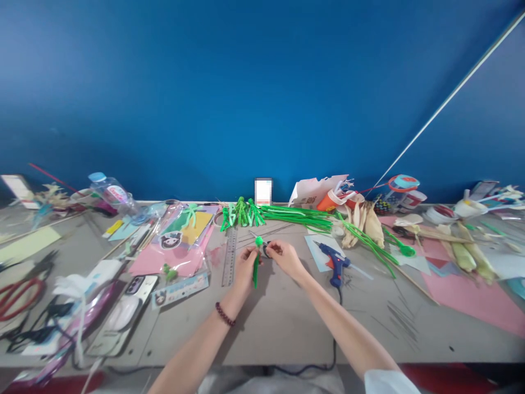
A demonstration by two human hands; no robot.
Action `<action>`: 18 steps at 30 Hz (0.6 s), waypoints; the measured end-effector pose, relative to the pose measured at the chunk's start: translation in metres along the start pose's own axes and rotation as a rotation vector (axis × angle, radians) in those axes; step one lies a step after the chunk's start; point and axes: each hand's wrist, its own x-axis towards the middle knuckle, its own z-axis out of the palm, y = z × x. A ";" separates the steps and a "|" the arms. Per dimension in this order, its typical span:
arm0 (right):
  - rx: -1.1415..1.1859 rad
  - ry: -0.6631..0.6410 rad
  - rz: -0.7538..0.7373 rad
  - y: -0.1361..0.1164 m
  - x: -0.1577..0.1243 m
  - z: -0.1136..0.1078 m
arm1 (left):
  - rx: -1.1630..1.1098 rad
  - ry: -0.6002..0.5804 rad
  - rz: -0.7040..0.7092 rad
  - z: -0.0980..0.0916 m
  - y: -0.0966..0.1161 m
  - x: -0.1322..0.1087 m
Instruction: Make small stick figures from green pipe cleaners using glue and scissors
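My left hand point(245, 266) is closed round a green pipe-cleaner stem point(256, 268) that stands nearly upright, with a small bright green ball at its top. My right hand point(286, 256) is closed on a small dark tool point(266, 249), probably scissors or pliers, right beside the stem's top. Both hands hover over the grey table point(287, 312) at its middle. A bead bracelet circles my left wrist. A steel ruler point(229, 256) lies just left of my left hand.
A blue glue gun point(335, 264) lies right of my right hand, its cord running to the near edge. Green pipe cleaners point(295, 216) and bent green pieces point(241, 213) lie behind. Corn husks point(365, 221), pink paper point(467, 290), packets, a phone point(137, 284) and red scissors point(18, 293) crowd the sides.
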 end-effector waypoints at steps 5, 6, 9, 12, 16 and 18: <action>0.035 -0.002 0.020 0.001 -0.001 0.000 | 0.034 -0.009 0.032 0.001 0.001 0.000; 0.053 -0.001 0.031 0.002 0.000 0.001 | 0.047 -0.007 0.042 0.000 0.001 0.001; 0.149 0.023 0.074 0.007 0.002 0.001 | 0.070 0.015 0.059 -0.001 0.000 0.002; 0.279 0.095 0.117 0.012 0.005 -0.001 | 0.063 0.038 0.041 -0.002 0.000 0.004; 0.412 0.207 0.179 0.015 0.008 -0.009 | 0.055 0.069 0.009 -0.001 0.003 0.004; 0.432 0.213 0.189 0.014 0.007 -0.011 | 0.057 0.081 0.001 0.000 0.005 0.003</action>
